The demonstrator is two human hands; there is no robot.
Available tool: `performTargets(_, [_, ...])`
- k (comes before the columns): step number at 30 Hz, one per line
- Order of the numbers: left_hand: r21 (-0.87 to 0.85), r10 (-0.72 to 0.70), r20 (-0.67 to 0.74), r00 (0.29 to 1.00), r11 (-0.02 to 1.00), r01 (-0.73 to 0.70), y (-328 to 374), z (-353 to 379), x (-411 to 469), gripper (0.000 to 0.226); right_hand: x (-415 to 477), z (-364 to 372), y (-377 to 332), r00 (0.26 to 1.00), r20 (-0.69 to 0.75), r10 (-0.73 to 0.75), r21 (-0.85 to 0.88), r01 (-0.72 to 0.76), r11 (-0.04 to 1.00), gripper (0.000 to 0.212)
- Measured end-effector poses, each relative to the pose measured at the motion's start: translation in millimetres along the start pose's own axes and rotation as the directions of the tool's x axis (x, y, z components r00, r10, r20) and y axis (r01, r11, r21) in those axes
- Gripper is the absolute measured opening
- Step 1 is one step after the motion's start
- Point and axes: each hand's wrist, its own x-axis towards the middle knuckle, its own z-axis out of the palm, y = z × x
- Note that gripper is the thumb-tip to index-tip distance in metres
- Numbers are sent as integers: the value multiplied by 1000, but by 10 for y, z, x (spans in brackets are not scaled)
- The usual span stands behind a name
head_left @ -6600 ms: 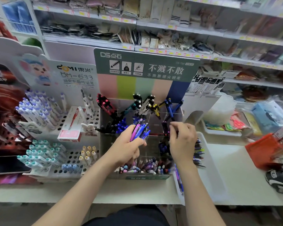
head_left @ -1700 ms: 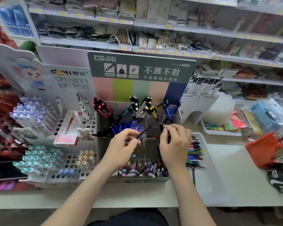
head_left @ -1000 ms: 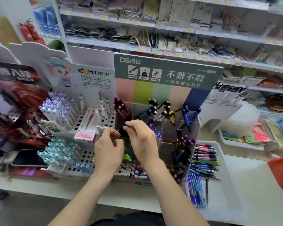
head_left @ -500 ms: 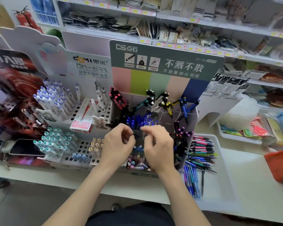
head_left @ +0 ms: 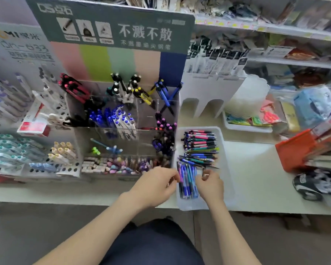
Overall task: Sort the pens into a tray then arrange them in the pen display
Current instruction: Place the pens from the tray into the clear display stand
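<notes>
A white tray (head_left: 225, 180) sits right of the clear pen display (head_left: 141, 119). At the tray's far end lies a stack of mixed pens (head_left: 201, 146), and a bundle of blue pens (head_left: 188, 181) lies at its near end. My left hand (head_left: 157, 185) is at the tray's left wall, its curled fingertips pinching the left edge of the blue bundle. On the other side of the bundle, my right hand (head_left: 211, 185) pinches a dark pen (head_left: 204, 172). The display's compartments hold red, black, yellow, blue and purple pens.
A white peg rack (head_left: 36, 150) of capped pens stands left of the display. Behind the tray are a white card stand (head_left: 206, 96) and a tub of packets (head_left: 246, 123). An orange basket (head_left: 294, 150) and a dark cap (head_left: 311, 185) lie at the right. The counter edge runs just below my hands.
Both hands have left the display's middle compartments and dropped right to the near end of the tray. The view has swung down and right.
</notes>
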Motion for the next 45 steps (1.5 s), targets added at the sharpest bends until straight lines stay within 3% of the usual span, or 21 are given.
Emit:
performTargets(3, [111,-115,95,989,988,104,45,379,103,32,115,137,221,993,116,-6,-150,24,988,44])
performTargets(7, [181,-231,96,968,960,212,79,726,160,43,221,383,303,979,202,30,-344,42,938,95])
performTargets(17, [195,-349,15,937,920,339,39,943,196,36,403,599,284,987,157,37,-497,46,867,115])
performTargets(19, [198,-360,1,933,914,353,32,972,212,33,393,570,281,989,132,69,-473,1,881,106])
performTargets(24, [198,-385,-10,923,904,380,70,1016,242,28,398,465,348,990,137,24,-495,48,868,63])
performTargets(28, [216,-397,-21,918,894,392,113,1013,280,26,481,254,292,972,225,63,-552,74,831,51])
performTargets(33, [240,-406,6,914,888,392,168,999,317,25,622,-104,216,920,363,147,-534,76,842,20])
performTargets(37, [258,-424,19,905,877,406,238,974,355,24,696,-360,190,860,469,199,-410,13,912,15])
performTargets(41, [243,-426,32,904,881,406,302,954,404,24,703,-525,214,830,529,176,-243,-51,969,29])
performTargets(45, [19,-392,-9,920,920,392,399,885,479,26,577,-695,186,845,533,54,-76,-15,997,21])
